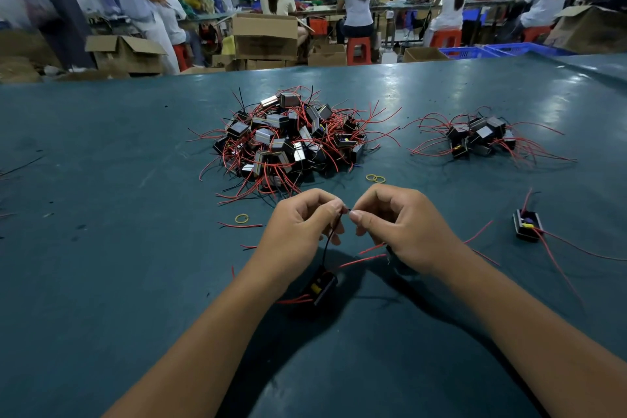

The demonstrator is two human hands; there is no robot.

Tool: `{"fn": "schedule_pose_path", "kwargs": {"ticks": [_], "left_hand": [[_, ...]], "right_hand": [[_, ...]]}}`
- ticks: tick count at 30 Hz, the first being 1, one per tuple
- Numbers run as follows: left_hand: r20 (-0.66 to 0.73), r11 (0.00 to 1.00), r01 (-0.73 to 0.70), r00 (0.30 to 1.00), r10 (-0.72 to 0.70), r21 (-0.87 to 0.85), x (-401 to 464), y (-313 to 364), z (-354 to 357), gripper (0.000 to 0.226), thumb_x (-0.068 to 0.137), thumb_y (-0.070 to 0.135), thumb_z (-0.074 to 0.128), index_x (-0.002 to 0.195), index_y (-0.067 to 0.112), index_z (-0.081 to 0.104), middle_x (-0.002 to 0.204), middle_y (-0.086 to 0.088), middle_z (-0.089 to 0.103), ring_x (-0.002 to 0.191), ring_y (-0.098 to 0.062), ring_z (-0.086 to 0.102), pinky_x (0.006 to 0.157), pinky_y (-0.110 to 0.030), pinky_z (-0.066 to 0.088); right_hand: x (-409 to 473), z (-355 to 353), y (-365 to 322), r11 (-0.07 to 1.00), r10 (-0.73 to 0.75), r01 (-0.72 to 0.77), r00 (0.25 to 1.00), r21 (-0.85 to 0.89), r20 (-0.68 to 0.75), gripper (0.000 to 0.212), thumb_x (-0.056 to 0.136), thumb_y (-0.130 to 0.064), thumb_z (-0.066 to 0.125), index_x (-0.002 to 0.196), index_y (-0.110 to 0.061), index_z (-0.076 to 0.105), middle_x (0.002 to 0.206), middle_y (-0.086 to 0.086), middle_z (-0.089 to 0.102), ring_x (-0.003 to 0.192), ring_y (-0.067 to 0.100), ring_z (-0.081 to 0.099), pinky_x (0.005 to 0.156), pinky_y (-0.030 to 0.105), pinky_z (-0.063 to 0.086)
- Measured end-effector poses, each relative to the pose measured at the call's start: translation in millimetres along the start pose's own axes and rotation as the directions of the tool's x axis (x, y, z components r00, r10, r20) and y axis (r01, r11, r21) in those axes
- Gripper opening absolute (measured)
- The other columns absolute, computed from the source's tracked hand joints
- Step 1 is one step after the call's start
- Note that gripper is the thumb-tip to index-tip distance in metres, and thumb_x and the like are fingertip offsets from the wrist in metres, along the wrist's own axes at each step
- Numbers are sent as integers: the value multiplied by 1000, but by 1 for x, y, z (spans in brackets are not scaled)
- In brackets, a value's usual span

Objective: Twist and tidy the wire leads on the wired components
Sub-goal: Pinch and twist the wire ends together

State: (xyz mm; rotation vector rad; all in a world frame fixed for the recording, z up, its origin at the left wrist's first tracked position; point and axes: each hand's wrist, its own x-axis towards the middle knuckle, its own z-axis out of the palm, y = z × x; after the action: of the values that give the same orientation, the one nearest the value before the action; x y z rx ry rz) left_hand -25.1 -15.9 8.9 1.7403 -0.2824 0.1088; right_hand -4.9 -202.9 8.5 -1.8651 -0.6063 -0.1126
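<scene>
Black lead [330, 231] is pinched at its tip between the left hand [302, 224] and right hand [397, 224], fingers curled; its component [320, 285] hangs below them, over the surface's [101, 180] near-middle.

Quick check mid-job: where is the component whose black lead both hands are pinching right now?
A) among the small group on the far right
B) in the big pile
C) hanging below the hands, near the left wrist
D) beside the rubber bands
C: the black lead runs down from the left hand and right hand to the component by the left wrist.
</scene>
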Motion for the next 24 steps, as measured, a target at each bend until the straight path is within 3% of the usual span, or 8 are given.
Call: {"fn": "schedule_pose_path", "kwargs": {"ticks": [2,5,11,18,21,24], "left_hand": [[-9,998,45,999,-46,-37,1,-1,0,24,101,23,56,90,7,69,69,-2,67,64,-15,61,71,-41,50],[-10,991,95,995,-96,-99,1,-2,2,28,101,26,56,87,5,68,63,-2,58,59,-16,52,64,-32,43],[48,983,108,994,-101,-148,2,-3,0,27,97,29,62,91,3,66,64,-5,49,55,-14,46,53,-22,41],[79,978,-151,987,141,141,1,-1,-7,10,95,32,65,97,23,69,71,-12,60,59,-20,58,58,-26,48],[80,933,-225,974,211,280,-1,0,-7,17,91,41,65,95,26,69,74,-2,62,65,-22,60,60,-36,54],[62,923,-251,968,243,293,-2,1,-6,19,96,36,61,91,20,69,70,1,63,61,-14,62,59,-29,54]], "right_hand": [[0,-1,0,1000,10,-10,1000,0,6,9,91,-14,70,82,-15,66,67,2,69,53,8,55,54,21,45],[1,-2,0,1000,18,-18,1000,1,-4,10,90,-11,70,81,-15,67,65,-1,67,54,5,57,56,16,43],[1,-5,0,999,13,-13,1000,-43,-9,13,91,-14,68,82,-24,67,57,-5,57,53,9,52,55,21,43],[1,-5,0,999,-4,4,1000,-53,13,12,90,-15,67,80,-21,66,52,-11,45,48,5,36,50,17,32],[0,-4,0,998,-15,16,1000,-61,23,12,92,-16,68,81,-20,66,52,-11,43,48,4,34,48,16,30],[-1,-1,-3,999,-23,25,998,-40,54,9,89,-24,66,83,-18,66,59,10,50,53,15,39,52,30,35]]}}
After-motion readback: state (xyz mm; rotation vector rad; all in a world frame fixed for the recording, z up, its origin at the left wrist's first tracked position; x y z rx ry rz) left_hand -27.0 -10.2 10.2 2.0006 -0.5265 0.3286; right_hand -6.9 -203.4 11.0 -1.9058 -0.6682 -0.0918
